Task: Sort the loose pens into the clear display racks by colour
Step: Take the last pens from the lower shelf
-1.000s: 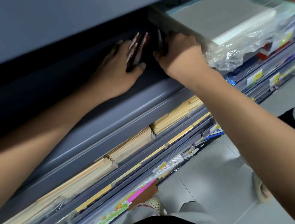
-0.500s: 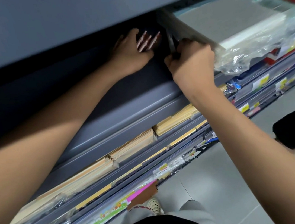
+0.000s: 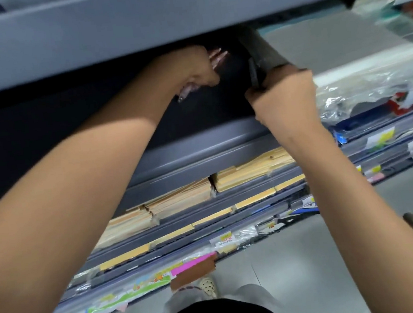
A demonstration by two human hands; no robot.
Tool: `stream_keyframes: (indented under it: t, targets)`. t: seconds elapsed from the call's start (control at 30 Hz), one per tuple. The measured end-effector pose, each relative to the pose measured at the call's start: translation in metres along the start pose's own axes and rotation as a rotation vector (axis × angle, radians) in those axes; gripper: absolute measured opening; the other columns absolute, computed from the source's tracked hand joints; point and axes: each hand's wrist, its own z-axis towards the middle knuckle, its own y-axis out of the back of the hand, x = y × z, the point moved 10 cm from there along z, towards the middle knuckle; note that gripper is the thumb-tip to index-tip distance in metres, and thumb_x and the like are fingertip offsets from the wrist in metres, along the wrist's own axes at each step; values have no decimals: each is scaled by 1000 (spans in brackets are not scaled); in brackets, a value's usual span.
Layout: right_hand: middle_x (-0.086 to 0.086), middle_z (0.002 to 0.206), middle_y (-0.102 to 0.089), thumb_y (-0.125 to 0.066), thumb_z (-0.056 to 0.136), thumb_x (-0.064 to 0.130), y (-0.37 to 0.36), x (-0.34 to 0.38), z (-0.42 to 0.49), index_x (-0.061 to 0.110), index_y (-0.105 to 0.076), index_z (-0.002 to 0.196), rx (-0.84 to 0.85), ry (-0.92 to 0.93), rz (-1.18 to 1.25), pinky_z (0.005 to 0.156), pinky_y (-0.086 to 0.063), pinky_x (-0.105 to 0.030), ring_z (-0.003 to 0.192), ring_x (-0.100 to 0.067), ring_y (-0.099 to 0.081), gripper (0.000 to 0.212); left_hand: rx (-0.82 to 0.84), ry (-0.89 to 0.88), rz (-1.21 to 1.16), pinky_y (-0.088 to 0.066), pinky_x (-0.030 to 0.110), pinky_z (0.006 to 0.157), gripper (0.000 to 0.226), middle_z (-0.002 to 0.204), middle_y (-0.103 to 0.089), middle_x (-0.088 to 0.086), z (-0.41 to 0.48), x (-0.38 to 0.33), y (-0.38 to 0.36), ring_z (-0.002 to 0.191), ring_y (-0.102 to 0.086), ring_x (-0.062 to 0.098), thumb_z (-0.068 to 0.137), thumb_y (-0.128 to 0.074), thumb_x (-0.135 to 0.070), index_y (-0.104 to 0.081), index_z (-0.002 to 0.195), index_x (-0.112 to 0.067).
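Left hand: reached deep into the dark shelf bay, closed round a small bunch of pinkish-brown pens — their ends fan out past the knuckles toward the back, and what looks like the other ends poke out below the palm.
Right hand: curled shut on a thin dark item held upright at the bay's right edge — blurred; pen or flat packet, I cannot tell.
Where the pens are: in the left fist, well inside the grey shelving, just left of the wrapped grey paper stack.
Display racks: none I can make out from here; the bay is too dark.
How they should handle: light, stiff, smooth-barrelled by my guess, so a loose bunch could slide apart or roll if the fist slackens.
Where to hold: around the middle of the barrels, squeezed together, not by the tips.
Risk: one slipping out and dropping behind the shelf lip.
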Motion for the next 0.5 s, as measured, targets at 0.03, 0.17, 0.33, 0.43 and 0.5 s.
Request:
stream_keyframes:
  t: [0.03,0.17,0.33,0.43,0.5]
  targets:
    - [-18,68,-67,-62,77,25,0,-6,-5,4,-63,71,55,-38,98,65,-58,-36,70,-38,-68,22,-66,0,68,-44,27,56,20,76,-60,13,-4,-1,2,70,-62,29,94,-57,-20,-61,98,0]
    - [-14,49,-64,-59,85,25,8,-20,-37,1,-60,66,160,-64,237,58,-58,-32,42,-16,-65,31,-253,50,169,-46,43,96,44,137,-56,20,-18,-5,-3,125,-54,41,95,-56,-22,-54,134,-1]
    - [4,45,-64,-61,88,33,30,-47,-70,18,-66,78,206,-115,460,65,-52,-24,38,-8,-61,18,-255,95,-164,-50,27,60,23,89,-66,6,-60,-6,-8,73,-69,26,96,-51,-30,-58,115,-21]
    - [0,52,-63,-67,89,29,43,-60,-91,17,-67,77,224,-139,685,42,-45,-25,39,-17,-60,16,-285,12,-441,-36,25,43,11,67,-53,-4,-101,-2,-22,50,-53,14,94,-50,-29,-51,90,-19]
    - [-3,56,-62,-68,89,22,44,-66,-106,15,-68,79,280,-147,794,40,-44,-24,41,-19,-58,12,-284,-1,-721,-39,25,43,10,68,-55,-5,-136,6,-45,46,-49,10,96,-52,-30,-55,94,-21]
